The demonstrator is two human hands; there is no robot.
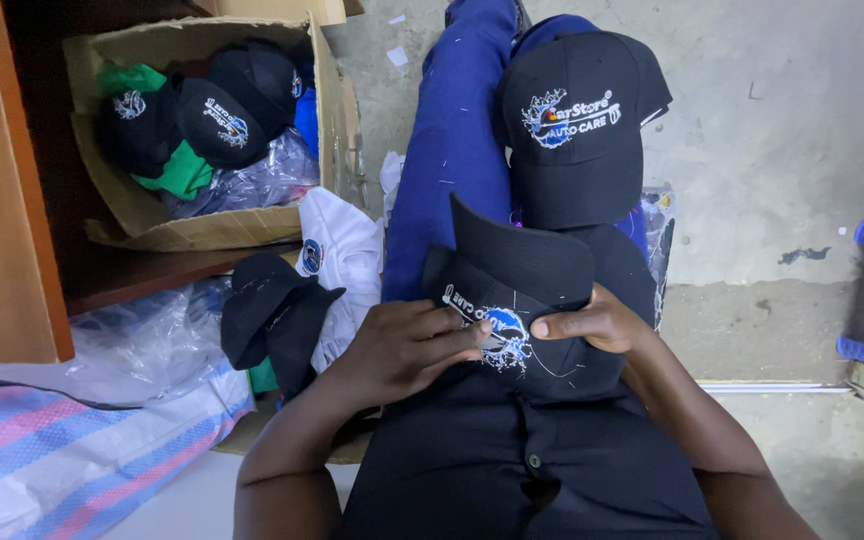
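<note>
On the lap, black cap (522, 300), left hand (407, 345) fingers pressed on embroidery, right hand (592, 322) grip pinching the crown.

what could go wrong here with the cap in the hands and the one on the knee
1. The cap sits loose on the knee with bare floor beside it; a leg shift could tip it off into the dust.
2. Both hands, left and right, pinch the lap cap right at its embroidery; loose white threads show there, and a hard tug might pull stitches.

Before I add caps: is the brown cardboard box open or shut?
Open: the brown cardboard box has flaps spread, black embroidered caps visible inside.
</note>
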